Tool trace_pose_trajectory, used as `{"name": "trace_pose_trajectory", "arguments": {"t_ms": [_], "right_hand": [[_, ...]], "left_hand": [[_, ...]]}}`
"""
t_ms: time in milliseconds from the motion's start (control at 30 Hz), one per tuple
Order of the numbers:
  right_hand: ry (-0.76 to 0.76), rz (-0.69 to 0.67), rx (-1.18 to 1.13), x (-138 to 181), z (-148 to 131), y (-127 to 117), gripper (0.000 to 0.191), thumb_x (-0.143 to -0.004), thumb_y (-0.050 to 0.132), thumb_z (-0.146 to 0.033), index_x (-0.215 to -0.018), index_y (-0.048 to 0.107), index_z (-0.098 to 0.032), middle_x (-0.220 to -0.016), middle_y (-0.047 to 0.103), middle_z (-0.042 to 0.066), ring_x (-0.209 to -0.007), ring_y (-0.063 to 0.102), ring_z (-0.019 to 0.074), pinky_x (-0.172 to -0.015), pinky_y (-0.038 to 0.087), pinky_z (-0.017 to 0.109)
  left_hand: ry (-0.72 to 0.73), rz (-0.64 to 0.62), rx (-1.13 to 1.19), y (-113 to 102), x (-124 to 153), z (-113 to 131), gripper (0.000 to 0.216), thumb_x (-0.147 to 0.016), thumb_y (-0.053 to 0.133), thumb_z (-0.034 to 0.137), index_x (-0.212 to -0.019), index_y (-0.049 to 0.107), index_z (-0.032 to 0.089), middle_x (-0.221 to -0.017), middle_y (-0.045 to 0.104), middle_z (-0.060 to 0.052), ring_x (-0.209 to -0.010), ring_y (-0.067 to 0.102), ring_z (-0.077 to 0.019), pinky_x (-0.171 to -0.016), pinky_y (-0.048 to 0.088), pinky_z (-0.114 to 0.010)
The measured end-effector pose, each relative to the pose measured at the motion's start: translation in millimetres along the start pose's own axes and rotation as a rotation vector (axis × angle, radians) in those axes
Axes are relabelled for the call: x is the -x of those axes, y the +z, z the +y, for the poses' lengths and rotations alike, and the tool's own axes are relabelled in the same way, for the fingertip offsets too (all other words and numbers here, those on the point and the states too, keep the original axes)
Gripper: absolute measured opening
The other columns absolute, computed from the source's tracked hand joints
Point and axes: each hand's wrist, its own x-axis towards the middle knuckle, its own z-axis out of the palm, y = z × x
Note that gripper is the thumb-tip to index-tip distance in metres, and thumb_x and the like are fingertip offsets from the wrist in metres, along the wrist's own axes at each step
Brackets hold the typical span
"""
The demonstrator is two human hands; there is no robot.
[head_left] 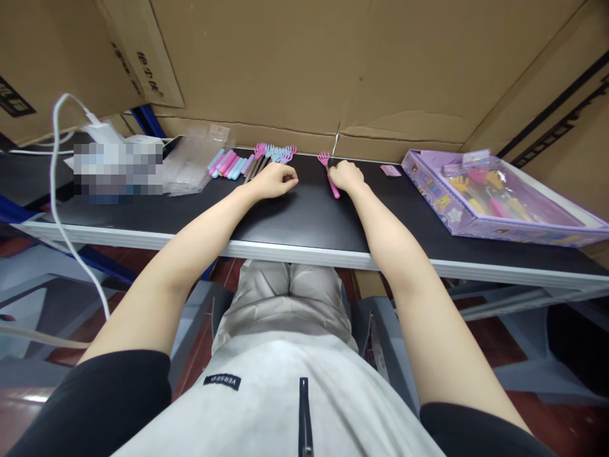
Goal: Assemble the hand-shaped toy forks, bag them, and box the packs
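My left hand (273, 180) rests at the black tabletop with its fingers loosely curled, a gap between them and nothing visible inside. Just behind it lies a row of back scratchers with pink, blue and purple claw heads (276, 153); the hand and wrist hide part of their shafts. My right hand (349, 176) has its fingers bent down against a single pink back scratcher (335, 190), at its shaft. That scratcher's claw points to the back and its pink handle toward me. The right fingertips are partly hidden.
Left of the scratchers are coloured handles (231, 165), clear plastic bags (190, 158) and a white cable (56, 165). To the right lie a small pink card (391, 171) and a purple display box (442, 197) holding packed scratchers. Cardboard walls (285, 63) enclose the table (304, 219).
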Motion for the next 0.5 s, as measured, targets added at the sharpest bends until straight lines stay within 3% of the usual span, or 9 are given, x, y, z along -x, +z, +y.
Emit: {"name": "trace_pose_trajectory", "arguments": {"t_ms": [133, 267, 500], "right_hand": [[-0.008, -0.02, -0.046, -6, 10, -8, 0.04, -0.11, 0.05, -0.023, -0.134, 0.073, -0.001, -0.143, 0.069, 0.033, -0.141, 0.067, 0.0411, -0.117, 0.052, 0.047], [-0.062, -0.033, 0.016, -10, 24, -12, 0.036, -0.105, 0.051, -0.009, -0.129, 0.077, 0.0, -0.141, 0.072, 0.031, -0.141, 0.068, 0.039, -0.118, 0.052, 0.043], [-0.103, -0.13, 0.122, -16, 38, -5, 0.052, -0.103, 0.053, -0.006, -0.153, 0.066, -0.002, -0.163, 0.06, 0.024, -0.152, 0.06, 0.0325, -0.125, 0.046, 0.036]], "left_hand": [[0.025, 0.016, -0.024, 2, -1, -6, 0.026, -0.089, 0.061, 0.033, -0.093, 0.08, 0.016, -0.086, 0.077, -0.009, -0.086, 0.069, -0.0239, -0.092, 0.056, -0.038], [0.044, 0.003, -0.065, 4, -3, -13, 0.032, -0.089, 0.061, 0.03, -0.105, 0.083, 0.014, -0.107, 0.081, -0.014, -0.101, 0.073, -0.027, -0.102, 0.057, -0.041], [0.044, -0.193, -0.081, 3, 1, -14, 0.052, -0.095, 0.06, 0.036, -0.141, 0.076, 0.016, -0.149, 0.073, -0.014, -0.14, 0.066, -0.0312, -0.127, 0.046, -0.045]]}}
